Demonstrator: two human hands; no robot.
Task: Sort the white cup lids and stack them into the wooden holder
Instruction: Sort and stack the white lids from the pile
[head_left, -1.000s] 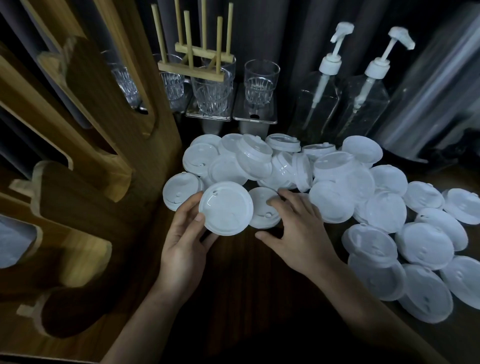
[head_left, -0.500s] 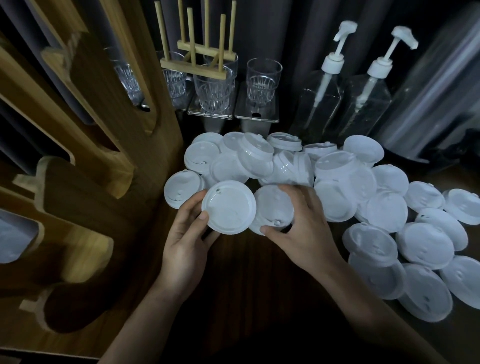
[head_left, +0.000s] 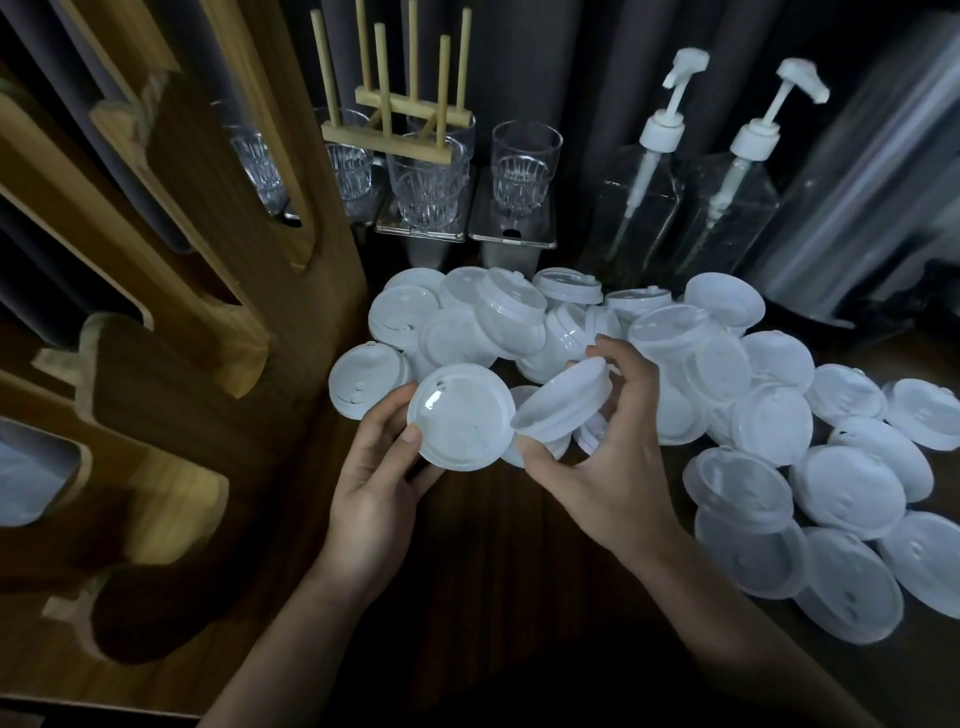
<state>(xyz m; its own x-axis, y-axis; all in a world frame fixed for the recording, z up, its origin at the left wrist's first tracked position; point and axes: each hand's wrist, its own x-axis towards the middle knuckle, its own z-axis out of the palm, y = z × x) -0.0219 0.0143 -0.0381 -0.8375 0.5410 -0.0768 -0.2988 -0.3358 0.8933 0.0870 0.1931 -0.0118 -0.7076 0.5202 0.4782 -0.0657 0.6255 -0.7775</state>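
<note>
The left hand (head_left: 374, 483) pinches one lid (head_left: 460, 415) flat by its rim; the right hand (head_left: 608, 467) pinches a second lid (head_left: 563, 397), tilted, just beside it. The person should square rims and match faces (the tilted one's facing is unclear) before nesting, then carry both to the wooden holder (head_left: 171, 322) at left.

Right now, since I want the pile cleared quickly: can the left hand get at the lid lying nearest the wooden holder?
Probably yes: the flat lid lies just beside the left hand, nothing between. But that hand already holds a second lid, so grasping would be awkward.
</note>
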